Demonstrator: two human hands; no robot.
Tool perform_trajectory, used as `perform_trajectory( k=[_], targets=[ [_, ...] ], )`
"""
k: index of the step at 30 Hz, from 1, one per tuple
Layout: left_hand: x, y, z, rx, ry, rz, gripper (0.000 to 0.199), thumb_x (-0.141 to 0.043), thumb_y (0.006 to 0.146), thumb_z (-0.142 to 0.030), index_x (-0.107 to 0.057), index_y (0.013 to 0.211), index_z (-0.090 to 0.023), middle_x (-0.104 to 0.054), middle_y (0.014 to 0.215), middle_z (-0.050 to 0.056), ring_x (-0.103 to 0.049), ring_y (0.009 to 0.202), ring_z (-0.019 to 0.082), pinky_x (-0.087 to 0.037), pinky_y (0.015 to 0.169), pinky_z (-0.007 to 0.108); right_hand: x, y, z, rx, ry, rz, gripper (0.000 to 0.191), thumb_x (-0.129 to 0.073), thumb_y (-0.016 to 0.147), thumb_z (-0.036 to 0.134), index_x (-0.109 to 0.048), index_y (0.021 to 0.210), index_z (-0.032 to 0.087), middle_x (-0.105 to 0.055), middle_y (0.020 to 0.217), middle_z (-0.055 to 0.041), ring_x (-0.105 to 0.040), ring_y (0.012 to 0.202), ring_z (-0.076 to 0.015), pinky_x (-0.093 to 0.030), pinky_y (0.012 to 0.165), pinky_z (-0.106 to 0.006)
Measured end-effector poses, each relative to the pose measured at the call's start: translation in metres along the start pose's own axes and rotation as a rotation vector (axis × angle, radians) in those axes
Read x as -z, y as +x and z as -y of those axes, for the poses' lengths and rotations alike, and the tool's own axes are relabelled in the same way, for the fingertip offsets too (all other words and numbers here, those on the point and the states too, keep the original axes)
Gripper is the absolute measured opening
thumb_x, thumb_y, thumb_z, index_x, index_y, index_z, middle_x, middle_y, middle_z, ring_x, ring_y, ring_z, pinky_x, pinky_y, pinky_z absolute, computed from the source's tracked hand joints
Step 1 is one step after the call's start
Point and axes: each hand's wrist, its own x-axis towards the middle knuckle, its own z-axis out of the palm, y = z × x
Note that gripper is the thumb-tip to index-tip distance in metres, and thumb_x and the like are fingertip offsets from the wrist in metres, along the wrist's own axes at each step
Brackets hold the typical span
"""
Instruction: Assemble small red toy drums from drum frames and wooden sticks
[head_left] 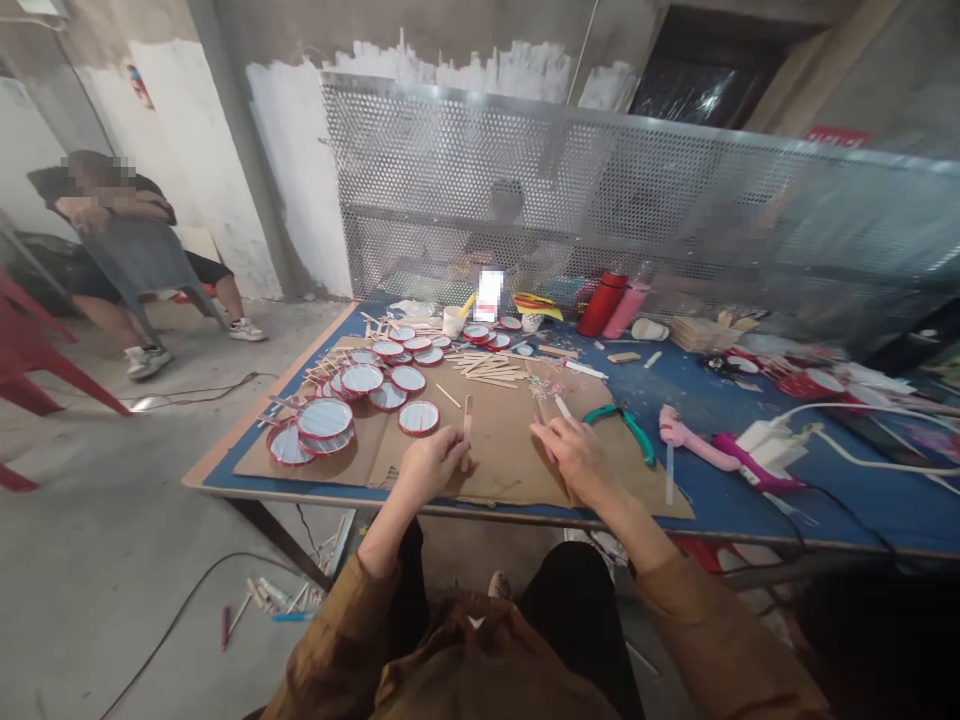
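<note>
Upright in my left hand (433, 462) is a flat wooden stick (468, 425), pinched near its lower end above the cardboard (502, 455). My right hand (576, 455) has its fingers bent and pressed together over the cardboard; what they hold, if anything, is too small to tell. Just beyond it lie a short white piece (562, 407) and small coloured bits (547, 388). Round red-rimmed discs (418, 418) with pale faces are spread and stacked to the left. A pile of wooden sticks (491, 368) rests beyond my hands.
Green-handled pliers (637, 437) and a pink glue gun (697, 443) lie at right, near a white power strip (772, 445) with cables. Behind stand a lit phone (490, 293), a red bottle (602, 304), cups and a perforated metal screen (450, 190). A person (112, 210) sits at far left.
</note>
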Motion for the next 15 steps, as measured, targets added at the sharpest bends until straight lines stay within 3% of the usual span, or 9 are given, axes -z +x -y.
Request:
perform_trajectory(
  k=[3, 6, 11, 15],
  targets=[
    [-0.001, 0.000, 0.002, -0.008, -0.010, 0.002, 0.021, -0.046, 0.085, -0.034, -0.060, 0.078, -0.021, -0.067, 0.072, 0.000, -0.058, 0.067, 0.013, -0.039, 0.060, 0.020, 0.010, 0.003, -0.017, -0.094, -0.166, 0.113, 0.036, -0.042, 0.090, 0.011, -0.058, 0.121, 0.019, -0.065, 0.096, -0.0108, -0.056, 0.093, -0.0230, -0.038, 0.079, -0.033],
    [-0.002, 0.001, 0.004, -0.022, -0.020, -0.006, 0.022, -0.047, 0.084, -0.035, -0.061, 0.077, -0.020, -0.066, 0.069, 0.000, -0.055, 0.063, 0.012, -0.038, 0.057, 0.019, 0.009, 0.015, -0.027, -0.251, -0.268, 0.154, 0.032, -0.044, 0.090, 0.019, -0.058, 0.119, 0.014, -0.065, 0.099, -0.0150, -0.055, 0.097, -0.0270, -0.038, 0.081, -0.035],
    [-0.003, 0.003, 0.005, -0.031, 0.005, -0.005, 0.021, -0.047, 0.084, -0.034, -0.061, 0.077, -0.019, -0.066, 0.070, -0.001, -0.052, 0.060, 0.010, -0.035, 0.056, 0.018, -0.006, 0.044, -0.037, -0.421, -0.188, 0.293, 0.031, -0.046, 0.086, 0.013, -0.057, 0.115, 0.012, -0.066, 0.105, -0.0159, -0.056, 0.106, -0.0266, -0.038, 0.085, -0.034],
    [-0.002, 0.003, 0.003, -0.035, 0.034, -0.002, 0.019, -0.047, 0.085, -0.032, -0.059, 0.075, -0.020, -0.067, 0.073, -0.001, -0.055, 0.063, 0.010, -0.037, 0.059, 0.018, -0.006, 0.057, -0.038, -0.546, -0.149, 0.337, 0.025, -0.049, 0.081, 0.011, -0.058, 0.103, 0.011, -0.067, 0.098, -0.0175, -0.062, 0.094, -0.0267, -0.041, 0.075, -0.032]
  ],
)
